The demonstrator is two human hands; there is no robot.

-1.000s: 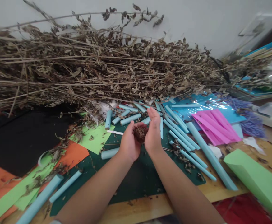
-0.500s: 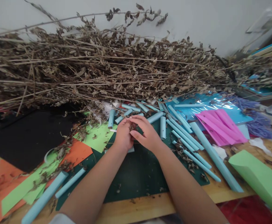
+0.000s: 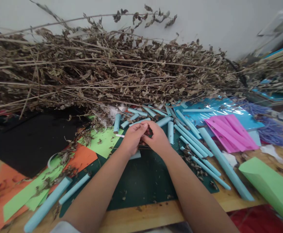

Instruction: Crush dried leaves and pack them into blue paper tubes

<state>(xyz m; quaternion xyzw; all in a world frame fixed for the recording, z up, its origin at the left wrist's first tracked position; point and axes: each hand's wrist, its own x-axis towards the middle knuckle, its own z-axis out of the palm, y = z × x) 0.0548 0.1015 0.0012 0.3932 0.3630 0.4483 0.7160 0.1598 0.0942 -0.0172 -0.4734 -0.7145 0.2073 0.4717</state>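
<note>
Above the dark green cutting mat (image 3: 146, 184), my left hand (image 3: 133, 137) and my right hand (image 3: 157, 138) meet with fingertips touching. Both are closed, pinching small brown bits that look like dried leaves (image 3: 149, 131), mostly hidden by the fingers. A thin brown stem crosses just below the hands. Beside my left hand, a slim white stick (image 3: 119, 135) points out to the left. Under its wrist lies a short pale blue piece (image 3: 135, 155). Short rolled blue paper tubes (image 3: 170, 132) lie around the fingertips, several of them upright or slanted.
A big heap of dried leafy stems (image 3: 122, 71) spans the back against the wall. Longer blue tubes (image 3: 225, 163) lie right, near folded pink paper (image 3: 231, 132) and a green paper piece (image 3: 267, 181). Black sheet (image 3: 32, 142), orange paper (image 3: 83, 158) and lime paper (image 3: 102, 142) lie left.
My fingers have shifted: the left thumb now lies on top against the right fingertips, and the right thumb has tucked inward. The view has moved slightly.
</note>
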